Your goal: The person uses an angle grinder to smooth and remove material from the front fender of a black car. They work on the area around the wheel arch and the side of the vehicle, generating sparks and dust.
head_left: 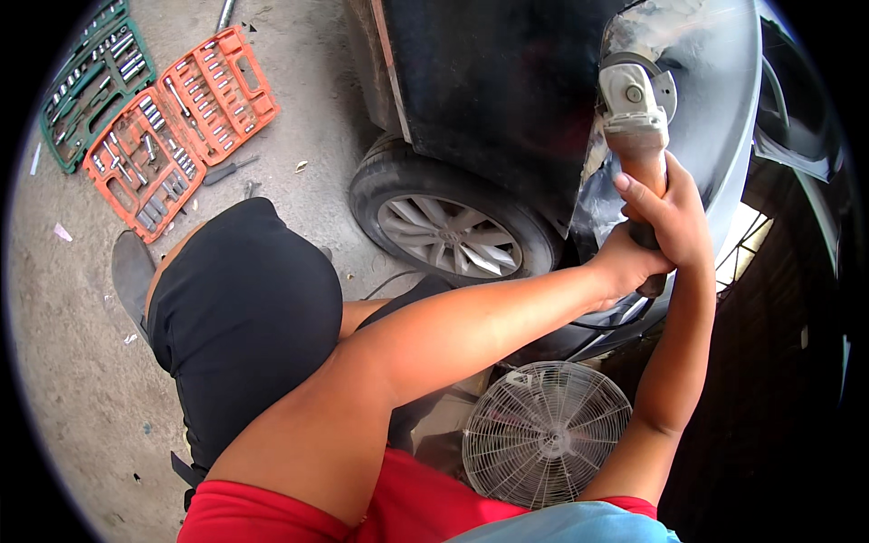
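Note:
An angle grinder with a pale metal head and orange body is held upright in the picture against a dark car panel at the upper right, where scraped, pale patches show beside its disc. My left hand is wrapped round the lower end of the grinder, where a black cord hangs down. My right hand grips the orange body just above it, thumb across the tool. The car's wheel, with a silver rim and black tyre, sits left of my hands.
An open orange socket case and a green one lie on the concrete floor at left, with loose tools beside them. My bent leg in black shorts is at center-left. A round wire-grilled fan stands below my arms.

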